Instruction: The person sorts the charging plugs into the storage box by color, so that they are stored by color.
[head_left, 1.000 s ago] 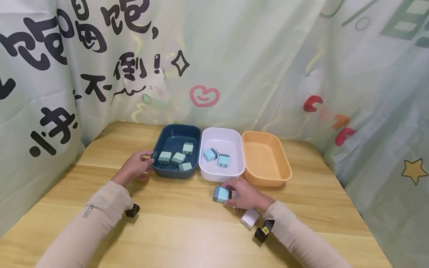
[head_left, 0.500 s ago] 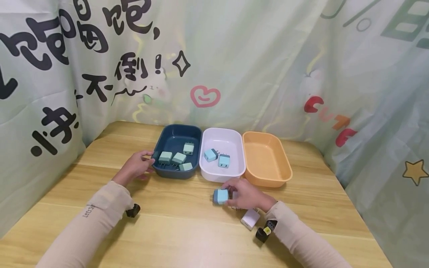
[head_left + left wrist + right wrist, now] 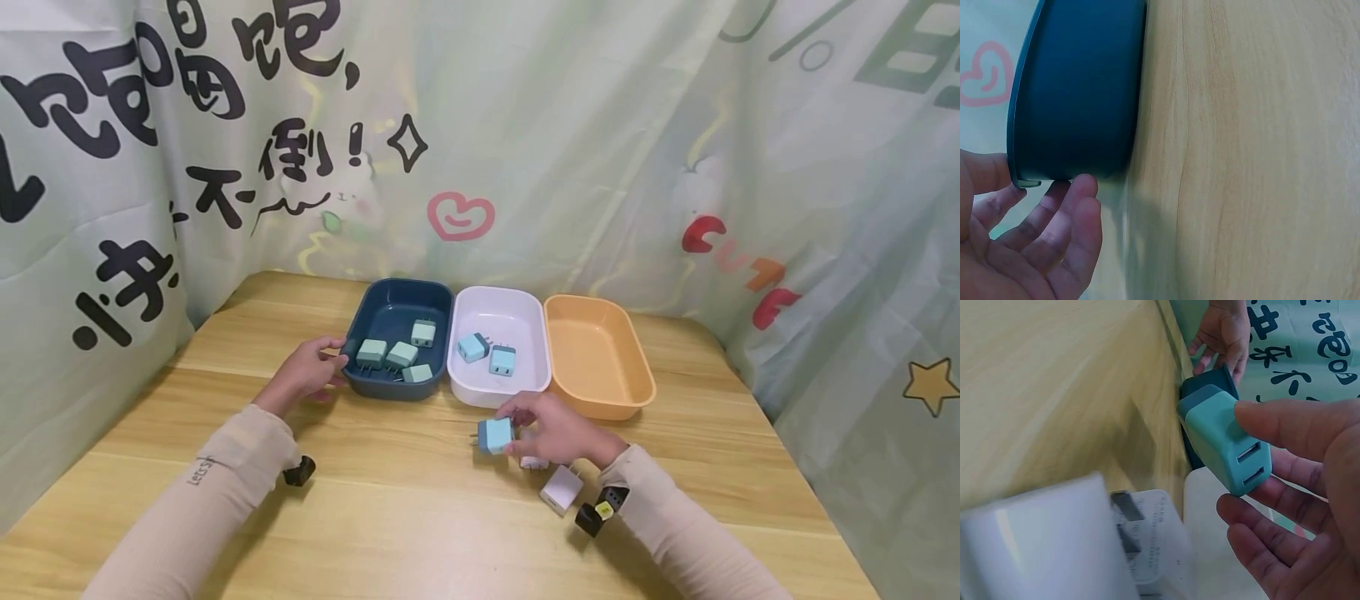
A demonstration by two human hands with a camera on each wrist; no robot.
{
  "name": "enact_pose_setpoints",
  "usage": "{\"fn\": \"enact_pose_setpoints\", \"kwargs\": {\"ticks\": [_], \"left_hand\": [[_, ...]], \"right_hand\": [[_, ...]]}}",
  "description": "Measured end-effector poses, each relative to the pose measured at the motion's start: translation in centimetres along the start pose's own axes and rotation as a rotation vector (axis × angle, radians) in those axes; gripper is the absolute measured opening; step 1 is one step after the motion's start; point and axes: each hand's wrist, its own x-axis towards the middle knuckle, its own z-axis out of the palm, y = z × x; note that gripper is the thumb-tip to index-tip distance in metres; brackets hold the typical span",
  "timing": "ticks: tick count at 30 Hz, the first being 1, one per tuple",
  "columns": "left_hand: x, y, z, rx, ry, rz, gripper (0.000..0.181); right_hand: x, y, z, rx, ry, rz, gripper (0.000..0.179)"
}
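Observation:
My right hand (image 3: 555,427) pinches a light-blue USB wall charger (image 3: 497,436) with a dark blue-grey prong end, close over the table in front of the white bin (image 3: 498,395). In the right wrist view its two USB ports face the palm and its thumb side lies against the charger (image 3: 1222,434). My left hand (image 3: 303,371) grips the left rim of a dark blue bin (image 3: 393,388); in the left wrist view, the thumb and fingers lie on either side of that rim. Two white chargers lie by my right hand, one (image 3: 562,490) in the open, the other (image 3: 534,462) partly hidden beneath it.
Several pale green chargers (image 3: 402,356) lie in the dark blue bin. Two light-blue chargers (image 3: 502,360) sit in the white bin. An orange bin (image 3: 600,358) stands at the right end of the row. A printed curtain (image 3: 585,150) hangs behind the wooden table (image 3: 420,517).
My right hand has risen slightly and turned the light-blue charger a little, showing more of the white charger underneath. The left hand stays at the dark blue bin.

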Motion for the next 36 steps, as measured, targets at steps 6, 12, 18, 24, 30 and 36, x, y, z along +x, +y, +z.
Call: {"fn": "enact_pose_setpoints", "kwargs": {"ticks": [6, 12, 18, 24, 30, 36], "left_hand": [[0.1, -0.1, 0.0, 0.004, 0.001, -0.003, 0.05], [0.1, -0.5, 0.1, 0.013, -0.003, -0.001, 0.05], [-0.1, -0.5, 0.1, 0.015, 0.002, -0.012, 0.049], [0.1, 0.0, 0.0, 0.014, 0.015, -0.014, 0.049], [0.2, 0.0, 0.0, 0.014, 0.005, -0.019, 0.05], [0.1, 0.0, 0.0, 0.01, 0.007, -0.016, 0.049]], "right_hand": [[0.0, -0.5, -0.6, 0.019, 0.009, 0.01, 0.037], [0.2, -0.7, -0.9, 0.07, 0.036, -0.004, 0.037], [0.6, -1.0, -1.6, 0.066, 0.069, -0.009, 0.038], [1.3, -1.1, -2.6, 0.091, 0.09, 0.026, 0.037], [1.9, -0.5, -3.1, 0.15, 0.106, 0.068, 0.036], [2.8, -0.2, -3.5, 0.161, 0.131, 0.15, 0.034]]}}
